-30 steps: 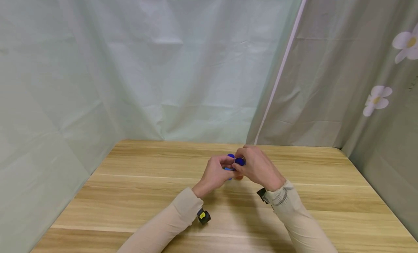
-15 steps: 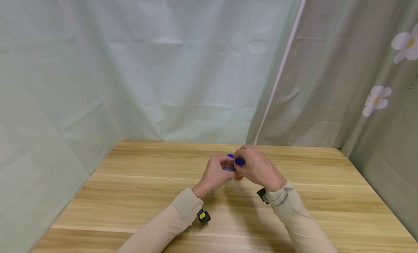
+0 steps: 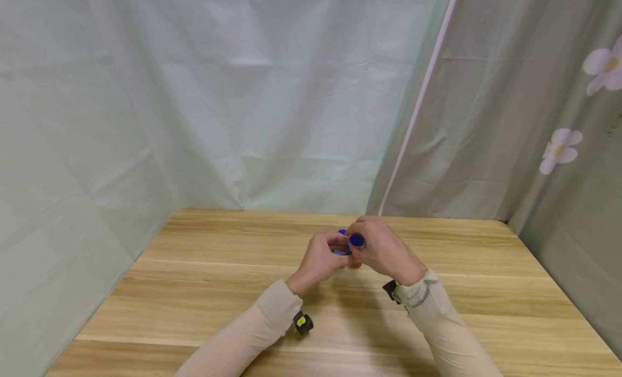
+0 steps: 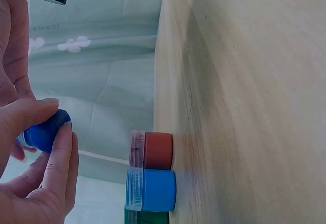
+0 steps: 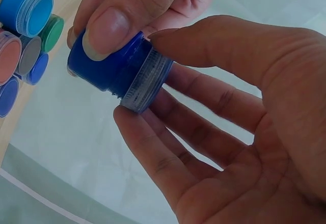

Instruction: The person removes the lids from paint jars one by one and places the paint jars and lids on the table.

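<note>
Above the table, my left hand (image 3: 319,259) grips the body of a small dark blue paint jar (image 5: 97,72) between thumb and fingers. My right hand (image 3: 387,253) has its thumb and fingertips around the jar's clear ribbed lid (image 5: 146,84). In the right wrist view the jar is tilted, and a bit of screw thread shows at the lid's edge. The left wrist view shows the jar's blue body (image 4: 48,131) with the lid end mostly hidden by fingers.
More lidded paint jars stand grouped on the wooden table (image 3: 218,290): a red one (image 4: 159,150), a light blue one (image 4: 159,190), a green one (image 4: 153,217), a grey one (image 5: 30,54) and dark blue ones (image 5: 7,98). Curtains (image 3: 272,123) hang behind the table.
Both hands stay almost in place. The right fingers and thumb have shifted slightly at the lid, and more of the lid's top and rim shows now.
</note>
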A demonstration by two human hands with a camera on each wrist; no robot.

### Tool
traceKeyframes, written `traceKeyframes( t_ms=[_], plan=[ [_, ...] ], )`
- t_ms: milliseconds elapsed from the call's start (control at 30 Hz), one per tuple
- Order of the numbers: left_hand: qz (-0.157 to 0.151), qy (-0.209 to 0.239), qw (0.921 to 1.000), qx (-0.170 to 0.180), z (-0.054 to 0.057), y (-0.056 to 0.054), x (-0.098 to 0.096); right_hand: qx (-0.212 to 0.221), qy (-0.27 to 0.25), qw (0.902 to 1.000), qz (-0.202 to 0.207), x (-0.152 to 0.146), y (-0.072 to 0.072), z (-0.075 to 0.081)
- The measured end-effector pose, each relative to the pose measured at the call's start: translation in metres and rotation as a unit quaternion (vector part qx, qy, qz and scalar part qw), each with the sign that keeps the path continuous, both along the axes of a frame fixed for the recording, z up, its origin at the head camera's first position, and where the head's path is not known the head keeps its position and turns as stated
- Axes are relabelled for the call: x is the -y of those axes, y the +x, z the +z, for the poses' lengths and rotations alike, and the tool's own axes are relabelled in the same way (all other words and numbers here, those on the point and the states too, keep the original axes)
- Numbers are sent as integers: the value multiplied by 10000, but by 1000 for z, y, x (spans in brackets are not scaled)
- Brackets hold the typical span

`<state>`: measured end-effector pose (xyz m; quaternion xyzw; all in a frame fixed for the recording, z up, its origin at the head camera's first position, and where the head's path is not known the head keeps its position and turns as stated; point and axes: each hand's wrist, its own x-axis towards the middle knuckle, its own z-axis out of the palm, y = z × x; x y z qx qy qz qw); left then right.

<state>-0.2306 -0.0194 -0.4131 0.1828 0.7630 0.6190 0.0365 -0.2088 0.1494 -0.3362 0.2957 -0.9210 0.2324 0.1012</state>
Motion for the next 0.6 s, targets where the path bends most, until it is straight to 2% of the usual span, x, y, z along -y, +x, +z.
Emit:
traceKeyframes(
  t_ms=[233,600],
  plan=[
    [-5,-59,9999,-161,0,-1,0,26,14,10000,73,0,0,1],
    [56,-6,9999,-156,1,-2,2,-109,124,9999,31,0,-1,1]
  ],
)
